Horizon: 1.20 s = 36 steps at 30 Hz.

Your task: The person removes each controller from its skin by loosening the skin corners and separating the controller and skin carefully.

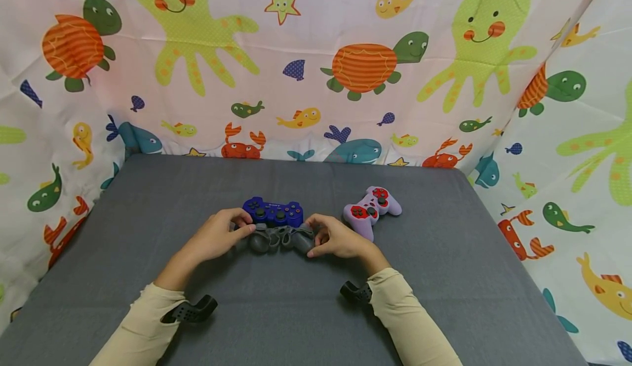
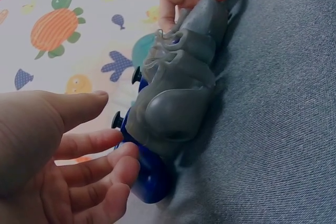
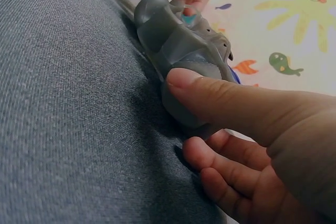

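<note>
A grey, see-through silicone controller cover (image 1: 281, 238) lies along the near side of a blue game controller (image 1: 276, 212), partly over it in the left wrist view. At the left end of the pair is my left hand (image 1: 223, 233); its thumb stands apart from the loosely bent fingers, whose tips are close to the blue controller's handle (image 2: 149, 174). My right hand (image 1: 337, 236) pinches the cover's right end, the thumb (image 3: 210, 95) on the cover and the other fingers curled beside it. Most of the blue controller is hidden in the right wrist view.
A lavender game controller (image 1: 367, 212) with red button areas lies just right of my right hand. All rests on a grey cloth-covered table (image 1: 276, 322). A patterned curtain (image 1: 296, 53) with sea animals borders the back and sides.
</note>
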Each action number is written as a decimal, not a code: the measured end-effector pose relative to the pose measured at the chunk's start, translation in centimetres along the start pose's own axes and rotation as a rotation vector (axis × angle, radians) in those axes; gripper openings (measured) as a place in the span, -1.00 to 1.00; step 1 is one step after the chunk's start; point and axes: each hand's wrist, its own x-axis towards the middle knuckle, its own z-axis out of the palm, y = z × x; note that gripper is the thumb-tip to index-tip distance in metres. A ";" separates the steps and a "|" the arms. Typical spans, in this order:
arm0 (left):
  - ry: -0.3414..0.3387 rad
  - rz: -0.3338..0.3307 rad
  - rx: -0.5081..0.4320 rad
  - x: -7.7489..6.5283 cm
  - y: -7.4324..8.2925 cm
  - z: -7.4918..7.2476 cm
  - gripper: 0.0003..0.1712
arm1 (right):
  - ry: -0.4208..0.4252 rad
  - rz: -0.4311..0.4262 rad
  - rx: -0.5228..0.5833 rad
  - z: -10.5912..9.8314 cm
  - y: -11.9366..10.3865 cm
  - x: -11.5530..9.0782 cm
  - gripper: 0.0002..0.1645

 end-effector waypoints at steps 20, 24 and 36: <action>0.153 0.033 -0.085 0.8 -2.2 -0.4 -0.46 | -0.013 0.013 -0.011 -0.1 -0.2 -0.2 -0.28; 0.069 0.032 -0.048 1.0 -2.8 0.2 -0.29 | -0.014 0.000 -0.009 -0.1 -0.2 -0.3 -0.28; -0.025 0.078 -0.064 0.9 -3.1 0.6 -0.28 | -0.018 -0.007 -0.037 -0.2 -0.2 -0.4 -0.23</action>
